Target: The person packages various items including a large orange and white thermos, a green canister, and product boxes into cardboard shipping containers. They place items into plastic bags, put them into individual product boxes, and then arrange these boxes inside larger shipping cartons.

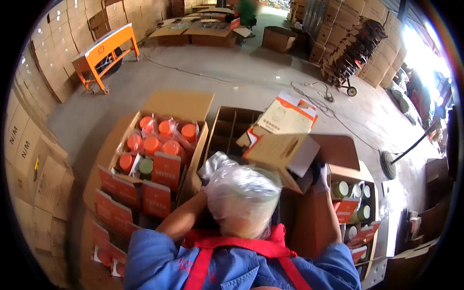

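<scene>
A pale, rounded item point(246, 199) wrapped in clear plastic film is close to my chest, above a dark open carton. My left forearm reaches behind its left side, and the wrapped item hides most of my left hand point(206, 190), so its grip does not show. To the right, my right hand point(320, 178), in a dark glove, is at the edge of several printed cardboard cartons point(277, 150) in white, orange and brown. They tilt over the open divided carton point(221, 127), whose cardboard compartments show at its far end. The fingers of that hand are partly hidden.
At the left, a carton point(201, 145) holds orange-lidded containers point(151, 145) and red printed boxes point(166, 171). Another carton at the right holds green-lidded containers point(340, 189). Cables point(217, 78) cross the floor. An orange wheeled frame point(105, 50) stands farther off. A person in green point(247, 14) is at the back.
</scene>
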### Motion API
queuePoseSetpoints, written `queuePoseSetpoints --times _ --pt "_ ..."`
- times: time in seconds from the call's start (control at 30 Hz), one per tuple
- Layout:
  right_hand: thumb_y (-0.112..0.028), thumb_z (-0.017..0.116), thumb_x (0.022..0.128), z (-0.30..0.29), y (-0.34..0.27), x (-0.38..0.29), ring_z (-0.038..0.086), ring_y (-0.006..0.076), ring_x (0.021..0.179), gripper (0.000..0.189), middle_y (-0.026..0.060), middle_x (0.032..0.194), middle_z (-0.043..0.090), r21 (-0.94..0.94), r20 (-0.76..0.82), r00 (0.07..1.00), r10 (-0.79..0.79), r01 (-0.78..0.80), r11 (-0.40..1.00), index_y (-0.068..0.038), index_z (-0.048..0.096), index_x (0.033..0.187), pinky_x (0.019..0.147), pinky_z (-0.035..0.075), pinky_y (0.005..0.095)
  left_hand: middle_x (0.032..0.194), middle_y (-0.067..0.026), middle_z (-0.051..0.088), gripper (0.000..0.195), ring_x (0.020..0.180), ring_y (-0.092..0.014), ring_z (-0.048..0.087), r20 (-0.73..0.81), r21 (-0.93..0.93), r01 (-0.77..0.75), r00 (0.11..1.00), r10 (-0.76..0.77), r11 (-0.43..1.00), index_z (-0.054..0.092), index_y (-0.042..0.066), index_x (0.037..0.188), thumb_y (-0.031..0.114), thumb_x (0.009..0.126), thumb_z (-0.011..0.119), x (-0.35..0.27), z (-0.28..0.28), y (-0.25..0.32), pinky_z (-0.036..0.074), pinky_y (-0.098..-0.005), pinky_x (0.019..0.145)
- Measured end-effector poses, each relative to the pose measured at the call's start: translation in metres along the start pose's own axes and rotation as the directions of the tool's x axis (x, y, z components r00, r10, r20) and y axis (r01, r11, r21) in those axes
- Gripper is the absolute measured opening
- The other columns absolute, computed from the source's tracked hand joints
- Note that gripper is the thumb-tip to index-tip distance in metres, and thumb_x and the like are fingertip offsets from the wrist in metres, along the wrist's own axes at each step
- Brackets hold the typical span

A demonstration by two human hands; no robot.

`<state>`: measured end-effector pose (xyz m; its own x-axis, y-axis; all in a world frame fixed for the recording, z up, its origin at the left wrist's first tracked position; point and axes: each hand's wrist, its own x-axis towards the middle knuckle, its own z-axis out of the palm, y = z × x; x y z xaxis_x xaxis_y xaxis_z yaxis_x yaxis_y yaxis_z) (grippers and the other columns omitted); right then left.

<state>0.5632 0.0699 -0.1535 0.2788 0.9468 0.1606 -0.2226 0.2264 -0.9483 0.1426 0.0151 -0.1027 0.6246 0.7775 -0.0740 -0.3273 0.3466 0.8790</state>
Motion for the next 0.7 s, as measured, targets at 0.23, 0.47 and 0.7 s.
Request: queuePoseSetpoints --times 0.23,0.47,0.7 --pt "-0.015 0.057 0.086 0.127 -0.109 0.004 0.055 0.0260 0.110 0.045 0.0142 0.118 0.059 -0.184 0.040 0.995 -0.091 0.097 0.978 0.001 0.049 0.128 0.096 0.041 0.0343 0.136 -0.0057 0.045 0.041 0.126 -0.015 0.040 0.359 0.157 -0.082 0.933 0.020 0.984 0.044 0.006 0.133 0.016 0.094 0.052 -0.040 0.087 -0.034 0.029 -0.0297 0.109" --pt "-0.005 0.058 0.080 0.148 -0.097 0.000 0.058 0.0167 0.079 0.027 0.0045 0.091 0.062 -0.125 0.012 0.999 0.053 -0.051 0.991 -0.004 0.061 0.107 0.072 0.049 0.0293 0.113 -0.0052 0.060 0.027 0.104 -0.012 0.054 0.158 0.148 -0.100 0.984 0.077 0.984 0.058 0.006 0.119 0.015 0.094 0.051 -0.052 0.069 -0.093 0.044 -0.0299 0.091" --pt "-0.008 0.040 0.094 0.152 0.051 -0.014 0.056 0.0203 0.094 0.030 0.0089 0.110 0.060 0.140 -0.183 0.942 0.283 -0.260 0.955 -0.008 0.052 0.121 0.084 0.047 0.0335 0.102 -0.0027 0.064 0.033 0.091 -0.013 0.060 -0.488 -0.138 -0.376 0.831 0.267 0.916 0.062 0.004 0.110 0.028 0.095 0.045 -0.119 0.078 0.077 0.049 -0.0278 0.081"
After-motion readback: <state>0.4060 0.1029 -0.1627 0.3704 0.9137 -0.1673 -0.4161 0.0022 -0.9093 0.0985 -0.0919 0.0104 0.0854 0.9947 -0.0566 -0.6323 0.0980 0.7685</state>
